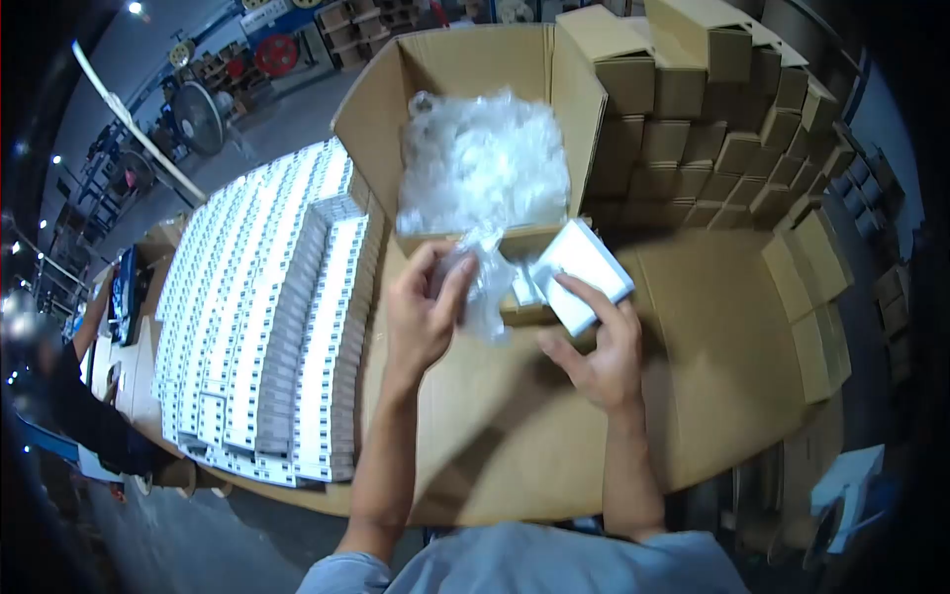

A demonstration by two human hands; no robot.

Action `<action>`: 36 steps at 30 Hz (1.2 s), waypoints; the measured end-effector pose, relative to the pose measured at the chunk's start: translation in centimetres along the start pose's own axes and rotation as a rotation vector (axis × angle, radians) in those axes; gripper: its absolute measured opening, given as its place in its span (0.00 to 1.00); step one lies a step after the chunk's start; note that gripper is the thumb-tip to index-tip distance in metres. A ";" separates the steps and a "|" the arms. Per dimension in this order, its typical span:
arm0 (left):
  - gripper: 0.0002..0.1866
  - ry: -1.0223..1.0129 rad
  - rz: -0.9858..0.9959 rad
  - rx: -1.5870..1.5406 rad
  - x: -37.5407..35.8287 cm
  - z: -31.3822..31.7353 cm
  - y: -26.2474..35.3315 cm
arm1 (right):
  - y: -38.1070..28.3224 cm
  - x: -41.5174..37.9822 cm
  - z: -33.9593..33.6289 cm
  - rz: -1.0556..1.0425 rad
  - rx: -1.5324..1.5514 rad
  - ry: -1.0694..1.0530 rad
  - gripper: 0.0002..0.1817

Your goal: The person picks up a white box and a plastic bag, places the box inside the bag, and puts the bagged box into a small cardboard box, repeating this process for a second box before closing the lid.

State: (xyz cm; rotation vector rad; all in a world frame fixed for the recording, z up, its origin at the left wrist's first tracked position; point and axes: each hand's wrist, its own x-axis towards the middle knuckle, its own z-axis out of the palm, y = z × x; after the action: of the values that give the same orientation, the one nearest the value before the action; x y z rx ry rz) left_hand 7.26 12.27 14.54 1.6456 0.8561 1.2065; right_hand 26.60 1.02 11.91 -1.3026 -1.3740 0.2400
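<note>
Thumb and fingers of my left hand (432, 297) are pinched on a crumpled clear plastic bag (487, 297). My right hand (604, 361) is closed on a flat white box (592, 269), its index finger lying across the face and the thumb near the lower edge. The white box is tilted. Behind and between my hands sits a small open brown carton (527, 315), partly hidden by the bag and the white box. Something white shows inside it, too covered to name.
A large open carton (579, 109) full of clear plastic bags (485, 163) stands at the back of the cardboard-covered table (515, 426). Many white boxes (257, 297) are stacked at left, brown cartons (683, 148) at back right. Another person's arm (91, 322) shows far left.
</note>
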 end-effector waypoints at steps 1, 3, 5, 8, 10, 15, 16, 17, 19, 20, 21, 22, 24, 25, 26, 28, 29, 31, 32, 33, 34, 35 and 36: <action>0.09 0.020 -0.039 -0.046 -2.4 0.2 -0.5 | -1.2 0.3 0.4 0.049 -0.040 -0.076 0.36; 0.10 0.037 0.008 -0.004 -6.2 0.0 -1.9 | -2.0 -0.5 2.0 0.197 0.078 -0.241 0.33; 0.10 0.025 -0.077 -0.012 -8.7 -0.8 -2.6 | -0.5 -3.2 4.4 0.213 0.034 -0.266 0.27; 0.09 0.041 -0.151 0.027 -10.8 -2.8 -3.6 | 0.3 -6.0 5.5 0.372 0.320 -0.300 0.16; 0.09 -0.019 -0.253 -0.010 -11.5 -4.3 -3.3 | 0.0 -8.1 5.3 0.459 0.506 -0.249 0.16; 0.09 -0.029 -0.107 0.002 -12.9 -4.2 -6.5 | 0.5 -11.8 5.1 0.519 0.457 -0.151 0.21; 0.09 -0.015 -0.133 -0.042 -13.2 -4.4 -6.8 | 0.5 -12.1 4.9 0.532 0.438 -0.113 0.21; 0.09 0.000 -0.157 -0.086 -13.3 -4.6 -7.0 | 0.7 -12.3 4.8 0.540 0.418 -0.076 0.21; 0.08 -0.080 -0.416 -0.124 -13.5 -6.6 -5.8 | 1.1 -12.7 4.4 0.717 0.654 0.014 0.19; 0.09 -0.057 -0.355 -0.112 -13.8 -6.9 -6.6 | 0.9 -12.2 4.2 0.778 0.805 0.045 0.19; 0.14 -0.033 -0.287 -0.100 -13.7 -6.8 -6.9 | 0.9 -11.8 3.9 0.828 0.957 0.079 0.19; 0.22 -0.090 -0.089 0.015 -13.6 -6.4 -7.1 | 1.1 -11.8 3.8 0.859 0.990 0.064 0.19; 0.35 -0.222 0.133 0.175 -13.1 -5.9 -7.0 | 1.7 -12.3 4.1 0.921 1.059 0.027 0.18; 0.39 -0.300 0.148 0.221 -13.0 -5.9 -7.0 | 1.7 -12.6 4.3 0.961 1.095 0.004 0.18; 0.32 -0.307 0.250 0.199 -12.8 -5.7 -7.0 | 1.5 -12.9 4.9 1.002 1.064 -0.023 0.20; 0.19 -0.234 0.280 0.082 -12.6 -4.5 -7.2 | 2.5 -13.8 5.2 0.968 0.898 -0.159 0.21; 0.14 -0.154 0.203 -0.015 -12.8 -3.6 -7.6 | 3.5 -14.7 5.3 0.949 0.813 -0.222 0.22; 0.08 -0.035 0.056 -0.041 -13.3 -2.8 -7.7 | 4.8 -15.1 4.9 0.671 0.624 -0.226 0.30; 0.07 0.003 -0.013 0.031 -13.8 -2.8 -7.5 | 5.4 -15.1 4.4 0.497 0.602 -0.210 0.31; 0.07 0.040 -0.084 0.102 -14.2 -2.7 -7.4 | 4.6 -14.8 4.6 0.470 0.612 -0.201 0.32; 0.09 0.117 -0.088 0.053 -14.5 -2.0 -7.6 | 3.9 -14.5 4.8 0.443 0.623 -0.192 0.32; 0.09 0.095 -0.110 0.063 -14.9 -1.6 -7.5 | 3.2 -14.1 5.0 0.415 0.633 -0.183 0.33; 0.09 0.071 -0.132 0.070 -15.1 -1.2 -7.1 | 3.6 -14.4 5.2 0.430 0.568 -0.222 0.32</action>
State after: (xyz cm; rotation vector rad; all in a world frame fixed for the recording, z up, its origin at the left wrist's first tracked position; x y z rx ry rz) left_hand 1.60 1.54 2.97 1.5835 1.0454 1.1602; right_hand 20.19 -6.14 -0.58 -1.0867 -1.0730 1.0171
